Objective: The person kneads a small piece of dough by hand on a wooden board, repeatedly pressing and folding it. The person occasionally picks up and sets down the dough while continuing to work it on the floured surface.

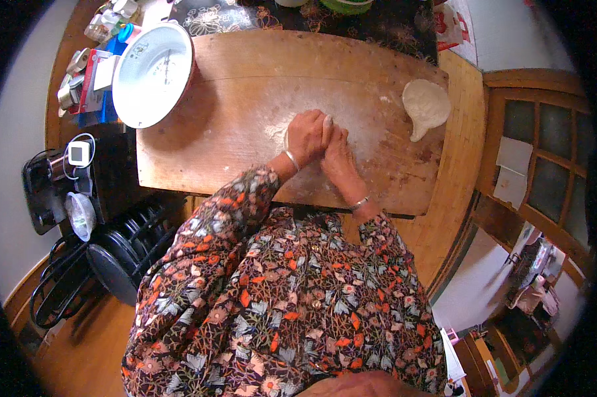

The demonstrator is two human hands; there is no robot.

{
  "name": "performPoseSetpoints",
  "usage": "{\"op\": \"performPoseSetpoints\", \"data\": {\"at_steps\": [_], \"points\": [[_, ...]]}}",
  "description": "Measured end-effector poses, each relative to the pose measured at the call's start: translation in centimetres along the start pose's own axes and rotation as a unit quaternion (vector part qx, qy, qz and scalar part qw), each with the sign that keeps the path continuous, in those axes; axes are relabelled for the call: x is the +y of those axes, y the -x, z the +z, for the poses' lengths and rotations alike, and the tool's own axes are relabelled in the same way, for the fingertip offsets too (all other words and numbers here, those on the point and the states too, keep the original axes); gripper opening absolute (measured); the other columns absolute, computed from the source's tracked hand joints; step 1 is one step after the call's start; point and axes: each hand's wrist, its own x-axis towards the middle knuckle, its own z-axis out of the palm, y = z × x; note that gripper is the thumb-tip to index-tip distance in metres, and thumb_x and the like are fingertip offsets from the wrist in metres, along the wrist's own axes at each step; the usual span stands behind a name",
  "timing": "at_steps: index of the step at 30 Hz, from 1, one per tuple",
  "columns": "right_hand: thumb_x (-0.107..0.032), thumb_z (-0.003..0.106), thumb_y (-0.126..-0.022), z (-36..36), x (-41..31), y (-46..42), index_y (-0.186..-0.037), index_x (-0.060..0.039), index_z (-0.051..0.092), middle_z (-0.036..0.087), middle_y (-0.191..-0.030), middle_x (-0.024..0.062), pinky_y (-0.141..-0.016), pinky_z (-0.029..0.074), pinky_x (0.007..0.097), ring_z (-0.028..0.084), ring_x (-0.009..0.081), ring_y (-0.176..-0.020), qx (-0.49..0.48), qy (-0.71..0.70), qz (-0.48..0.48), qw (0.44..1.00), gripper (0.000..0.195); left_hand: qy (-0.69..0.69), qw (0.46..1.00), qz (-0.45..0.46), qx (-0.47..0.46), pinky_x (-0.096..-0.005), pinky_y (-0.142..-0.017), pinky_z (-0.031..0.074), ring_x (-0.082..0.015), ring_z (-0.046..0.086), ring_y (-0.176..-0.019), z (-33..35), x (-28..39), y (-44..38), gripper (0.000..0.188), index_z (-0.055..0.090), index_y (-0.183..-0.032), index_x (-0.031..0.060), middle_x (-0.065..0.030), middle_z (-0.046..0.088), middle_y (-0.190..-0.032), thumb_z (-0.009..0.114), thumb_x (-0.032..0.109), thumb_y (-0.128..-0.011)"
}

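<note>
My left hand (307,135) and my right hand (339,149) meet over a floured wooden board (239,164). Their fingers are curled, and the left thumb lies against the right hand. A pale edge, perhaps dough, shows beside my left wrist; whatever is under the palms is hidden. Loose white flour (277,130) is heaped left of my left hand, with a thin dusting around both. To the right, a gourd-shaped scoop (426,104) holds flour. A large white enamel basin (152,74) rests at the board's left end, its inside facing me.
Jars (75,92) and boxes crowd the left side behind the basin. Black folding chairs (112,268) stand at lower left, near a clear plastic bowl (80,216). A dark flowered tablecloth (259,20) lies beyond the board. A paned wooden door (551,154) is at right.
</note>
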Motion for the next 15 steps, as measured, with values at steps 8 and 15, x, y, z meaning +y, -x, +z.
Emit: {"op": "performPoseSetpoints", "data": {"at_steps": [8, 15], "points": [[-0.024, 0.053, -0.092, -3.9, 1.0, -10.1, -0.127, -0.0016, 0.047, 0.063, -0.107, 0.0296, -0.083, 0.049, 0.0539, 0.062, 0.0465, -0.097, -0.088, 0.094, 0.091, 0.987, 0.042, -0.126, 0.991, 0.046, 0.01, -0.0441, -0.062, 0.049, -0.0353, 0.06, -0.071, 2.6, -2.2, -8.0, 0.025, 0.06, -0.096, 0.0048, -0.0117, 0.061, -0.078, 0.062, 0.028, -0.089], [-0.011, 0.055, -0.088, -3.9, 2.3, -8.2, -0.122, 0.0022, 0.048, 0.059, -0.112, 0.0277, -0.085, 0.048, 0.0554, 0.059, 0.0488, -0.101, -0.092, -0.017, -0.146, 0.985, 0.037, -0.161, 0.987, -0.015, -0.024, -0.0438, -0.061, 0.049, -0.0324, 0.061, -0.068, 3.5, -3.8, -3.7, 0.018, 0.063, -0.094, 0.0066, -0.0126, 0.062, -0.073, 0.059, 0.024, -0.09]]}}
